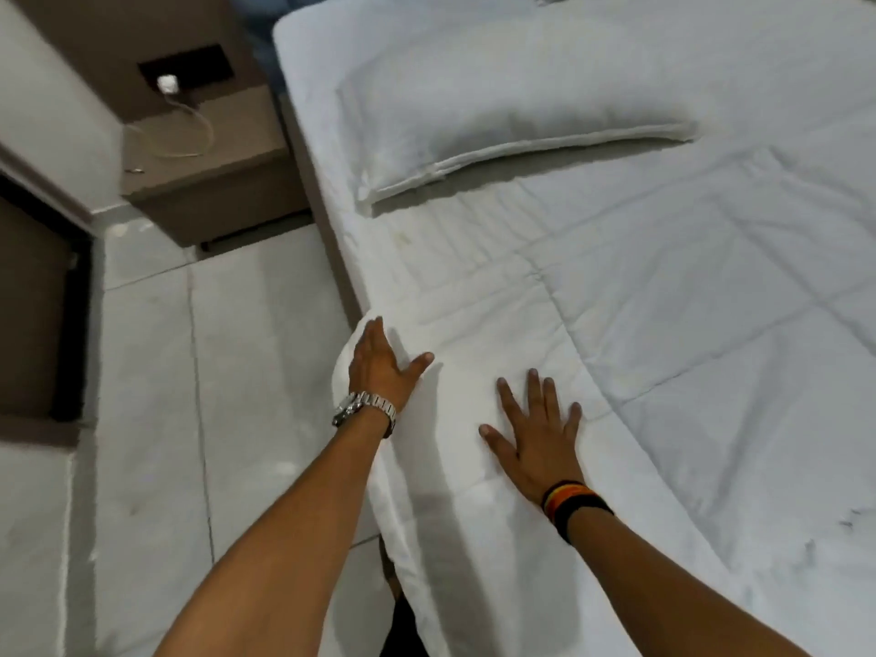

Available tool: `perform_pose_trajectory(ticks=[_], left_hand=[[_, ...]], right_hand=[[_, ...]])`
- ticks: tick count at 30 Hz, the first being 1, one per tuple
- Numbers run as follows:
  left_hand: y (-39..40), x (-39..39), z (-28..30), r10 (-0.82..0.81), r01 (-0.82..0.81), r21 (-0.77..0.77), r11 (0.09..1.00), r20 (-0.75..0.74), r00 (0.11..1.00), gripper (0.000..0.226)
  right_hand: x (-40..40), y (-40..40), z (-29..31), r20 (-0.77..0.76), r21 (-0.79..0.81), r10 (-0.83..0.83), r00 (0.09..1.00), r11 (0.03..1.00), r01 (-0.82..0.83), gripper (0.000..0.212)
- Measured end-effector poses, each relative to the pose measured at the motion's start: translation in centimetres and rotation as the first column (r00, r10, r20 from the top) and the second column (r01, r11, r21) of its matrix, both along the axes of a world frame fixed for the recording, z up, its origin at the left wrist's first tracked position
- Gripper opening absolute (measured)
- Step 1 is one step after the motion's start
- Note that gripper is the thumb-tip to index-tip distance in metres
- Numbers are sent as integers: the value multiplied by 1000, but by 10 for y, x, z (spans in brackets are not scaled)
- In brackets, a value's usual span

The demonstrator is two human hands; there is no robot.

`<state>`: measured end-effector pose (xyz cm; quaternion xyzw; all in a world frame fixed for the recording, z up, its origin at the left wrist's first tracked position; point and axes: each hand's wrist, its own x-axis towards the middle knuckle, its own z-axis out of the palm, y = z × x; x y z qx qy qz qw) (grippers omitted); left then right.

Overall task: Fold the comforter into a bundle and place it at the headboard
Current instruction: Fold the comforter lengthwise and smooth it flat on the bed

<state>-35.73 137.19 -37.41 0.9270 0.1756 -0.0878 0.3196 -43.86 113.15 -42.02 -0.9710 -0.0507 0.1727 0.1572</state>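
Your left hand (379, 367) cups the comforter (663, 348) corner at the bed's left edge, right hand (540, 438) flat and spread, neither gripping; folding looks unstarted, so grasp next.

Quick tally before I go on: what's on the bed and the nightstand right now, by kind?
Comforter: 1
Pillow: 1, plus a corner of possibly a second at the top edge, not counted
Charger plug with cable: 1
Hands on the comforter: 2, left hand and right hand
Total: 5
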Motion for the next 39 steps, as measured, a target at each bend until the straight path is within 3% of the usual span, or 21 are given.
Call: perform_pose_trajectory(ticks=[5,8,11,13,16,17,19,22,24,26,28,31,33,36,37,39], left_hand=[[16,110,-19,-396,420,121,899,-182,900,150],[23,135,-19,-474,509,85,856,-261,841,130],[48,143,-22,-472,496,72,865,-219,854,110],[64,143,-25,-404,432,80,898,-233,885,111],[55,136,-30,-365,382,105,918,-155,918,125],[50,128,-31,-384,389,164,907,-65,921,125],[27,97,-31,-541,484,303,821,139,830,103],[-30,18,-31,-772,719,284,635,255,582,86],[-72,-39,-35,-902,884,223,412,235,361,84],[-106,-91,-46,-967,959,203,200,201,159,81],[-129,-130,-55,-989,979,194,61,144,33,80],[-143,-169,-65,-995,972,235,-16,94,-39,80],[-141,-182,-64,-997,965,260,-25,65,-44,80],[-130,-191,-59,-996,961,267,-76,31,-88,82],[-126,-192,-59,-995,954,283,-99,6,-104,83],[-113,-196,-60,-984,934,310,-178,-75,-163,86]], right_hand=[[24,46,-35,87,-132,-204,975,968,214,75],[28,69,-27,89,-90,-278,957,954,285,74],[21,81,-17,124,64,-226,966,973,220,70],[3,83,-17,125,84,-180,976,982,170,67],[-34,68,-12,121,117,-394,911,917,381,64],[-48,63,-6,141,121,-466,873,884,452,62],[-89,49,5,204,89,-649,733,757,647,59],[-176,30,13,167,46,-944,286,297,954,66],[-235,26,15,39,-13,-999,-13,-13,1000,78],[-278,27,16,-93,-50,-981,-168,-164,985,91],[-300,29,14,-188,34,-952,-241,-252,967,103],[-316,27,4,-210,107,-927,-310,-337,935,121],[-318,27,7,-195,156,-938,-286,-318,935,110],[-332,45,9,7,223,-971,-237,-230,947,68],[-342,52,5,27,245,-961,-275,-260,934,63],[-365,70,-12,-74,248,-919,-387,-393,885,65]])
